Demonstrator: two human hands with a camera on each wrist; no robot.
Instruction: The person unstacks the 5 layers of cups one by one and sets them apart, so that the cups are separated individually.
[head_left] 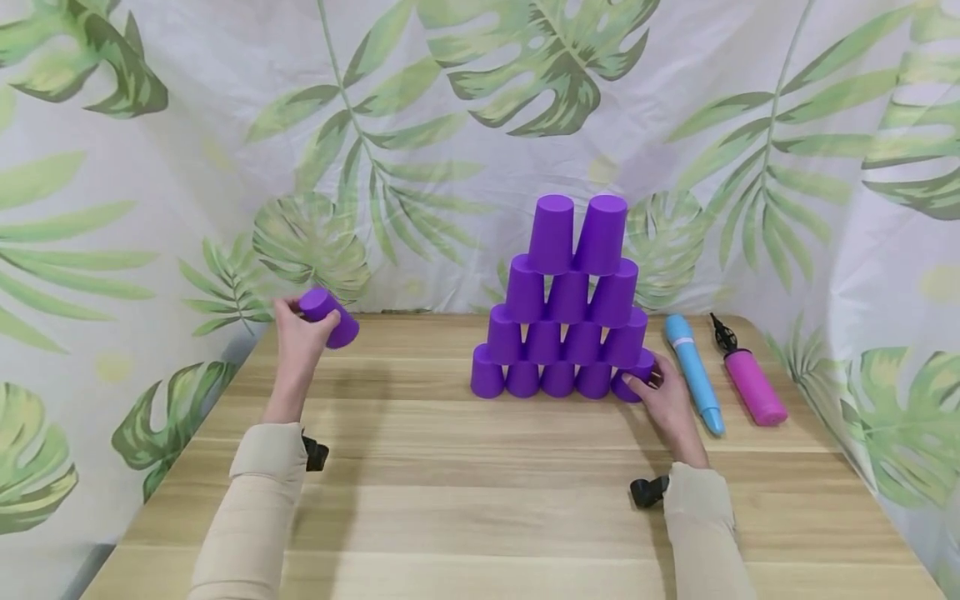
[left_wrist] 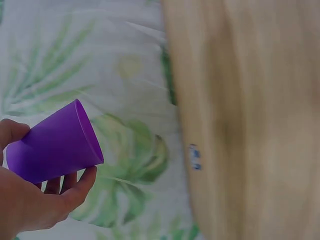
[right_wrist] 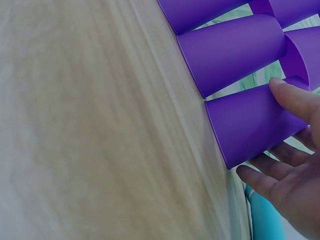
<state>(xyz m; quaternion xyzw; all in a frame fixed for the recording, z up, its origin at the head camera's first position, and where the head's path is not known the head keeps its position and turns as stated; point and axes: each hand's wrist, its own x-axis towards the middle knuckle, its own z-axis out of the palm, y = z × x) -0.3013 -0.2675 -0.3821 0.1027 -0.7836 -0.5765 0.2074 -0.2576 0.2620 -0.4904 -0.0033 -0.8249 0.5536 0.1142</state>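
The right hand [head_left: 667, 400] curled round the bottom-right cup [head_left: 636, 379] of the purple cup pyramid [head_left: 564, 308], thumb on top and fingers beneath it. Well to the left of the pyramid, the left hand [head_left: 300, 337] gripped a loose purple cup [head_left: 330, 317], lifted above the desk [head_left: 465, 483] edge and tilted. A nudge on that corner cup could, I judge, bring the rows above down (they rest on its rim). Just right of the pyramid lay a blue pump [head_left: 693, 372] and a pink pump [head_left: 750, 383]

A cup pyramid [head_left: 566, 321] stands mid-table [head_left: 480, 500], two pumps [head_left: 693, 371] lying to its right.
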